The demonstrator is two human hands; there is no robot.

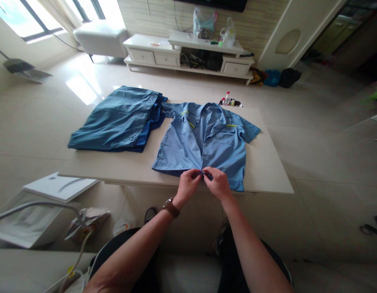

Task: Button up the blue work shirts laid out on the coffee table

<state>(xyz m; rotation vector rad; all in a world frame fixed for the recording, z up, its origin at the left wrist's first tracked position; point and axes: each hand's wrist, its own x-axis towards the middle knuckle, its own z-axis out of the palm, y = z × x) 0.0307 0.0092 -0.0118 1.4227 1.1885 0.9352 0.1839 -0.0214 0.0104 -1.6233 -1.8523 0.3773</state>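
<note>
1. Head view: a blue short-sleeved shirt (182, 148) lies on the pale tabletop (269, 173), collar away from the person, hem along the near edge.
2. The left grip (189, 182) pinches cloth at the bottom of the shirt's front opening, and the right grip (217, 183) pinches just beside it, the 2 sets of fingertips nearly meeting. Which layers they hold is hidden.
3. If either pinch loosens, the 2 front edges could part and sit unevenly, since the front lies open near the collar.
4. A pull toward the person could drag the shirt off the tabletop, because its lower right corner reaches the near edge.
5. At the left, the hem shows darker cloth beneath; uneven tension there could crease the front panel.
6. The sleeve on the left meets the folded stack of clothes (115, 118), so a sideways tug could nudge that stack; whether they overlap is hard to tell.
7. The watch (171, 207) sits apart from the cloth, so snagging looks unlikely.
</note>
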